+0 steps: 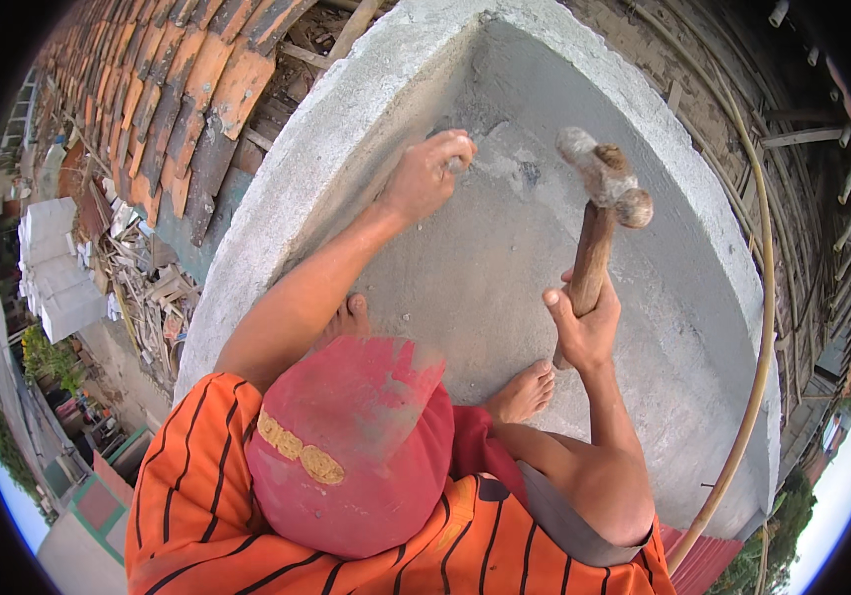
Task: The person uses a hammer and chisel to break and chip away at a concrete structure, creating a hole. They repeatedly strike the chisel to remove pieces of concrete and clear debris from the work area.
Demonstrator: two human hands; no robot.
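Note:
My right hand (588, 322) grips the wooden handle of a hammer (596, 238), held upright with its head raised above the floor. The hammer head is pale, crusted and blurred. My left hand (431, 175) is closed near the far inner corner of a grey concrete basin (277, 178). A blunt grey end of what looks like a chisel (456, 164) shows at its fingers; the rest is hidden by the hand. Just beyond the left hand, the corner surface has a dark, roughened patch (490, 127). The hammer head is apart from the chisel.
My bare feet (523, 390) are on the basin floor. A roof of orange clay tiles (182, 84) lies beyond the left wall. A yellowish hose (765, 297) curves along the right rim. Wood debris (153, 288) lies below at left.

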